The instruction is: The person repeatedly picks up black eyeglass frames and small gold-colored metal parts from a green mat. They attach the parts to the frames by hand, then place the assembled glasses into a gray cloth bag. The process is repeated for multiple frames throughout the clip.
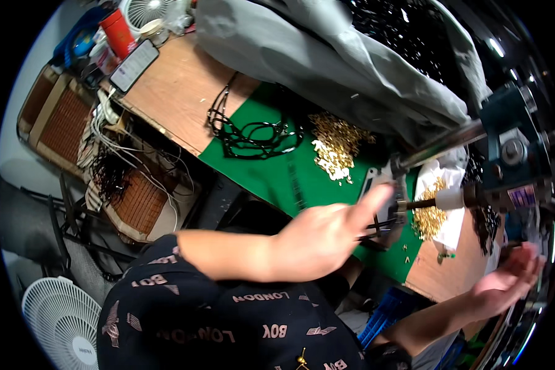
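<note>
My left hand (324, 237) reaches across the near edge of the green mat (271, 179), blurred by motion. Its fingers close round thin black cord (379, 228), which runs to the metal die at the base of a hand press (512, 154). The index finger points toward that die, under the press's horizontal ram (422, 203). To the right, my right hand (505, 280) is beside the press, palm turned up and fingers loosely apart. Nothing shows in it. Small gold metal pieces (336, 145) lie heaped beyond my left hand, and more gold pieces (430, 216) lie on white paper beside the ram.
A tangle of black cords (253, 139) lies on the mat's far left. Grey cloth (277, 46) holding shiny black pieces (407, 31) borders the back. A phone (134, 66) and a red bottle (117, 32) stand at the far left. White fan (61, 320) at lower left.
</note>
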Demonstrator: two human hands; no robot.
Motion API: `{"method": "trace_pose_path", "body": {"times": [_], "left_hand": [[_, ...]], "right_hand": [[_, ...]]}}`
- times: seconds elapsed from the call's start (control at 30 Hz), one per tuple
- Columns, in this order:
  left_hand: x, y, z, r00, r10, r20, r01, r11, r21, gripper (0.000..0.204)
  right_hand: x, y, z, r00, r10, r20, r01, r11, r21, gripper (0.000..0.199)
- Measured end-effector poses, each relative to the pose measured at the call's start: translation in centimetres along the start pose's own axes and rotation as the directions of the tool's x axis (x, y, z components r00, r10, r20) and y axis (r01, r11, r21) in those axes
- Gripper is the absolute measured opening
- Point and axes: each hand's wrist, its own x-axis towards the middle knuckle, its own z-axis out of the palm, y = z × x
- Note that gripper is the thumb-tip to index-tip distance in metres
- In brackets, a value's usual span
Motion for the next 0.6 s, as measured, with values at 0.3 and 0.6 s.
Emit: {"method": "trace_pose_path", "body": {"times": [0.3, 0.6], "left_hand": [[-0.8, -4.7, -7.6, 0.852, -0.519, 0.069, 0.513, 0.854, 0.089, 0.052], [3.6, -10.8, -11.2, 0.934, -0.324, 0.151, 0.044, 0.522, 0.852, 0.083]], "right_hand": [[-5.9, 2.1, 3.8, 0.905, 0.42, -0.059, -0.418, 0.907, 0.053, 0.037], [-9.8, 2.1, 2.4, 0.852, 0.521, -0.057, -0.508, 0.847, 0.156, 0.032]]}}
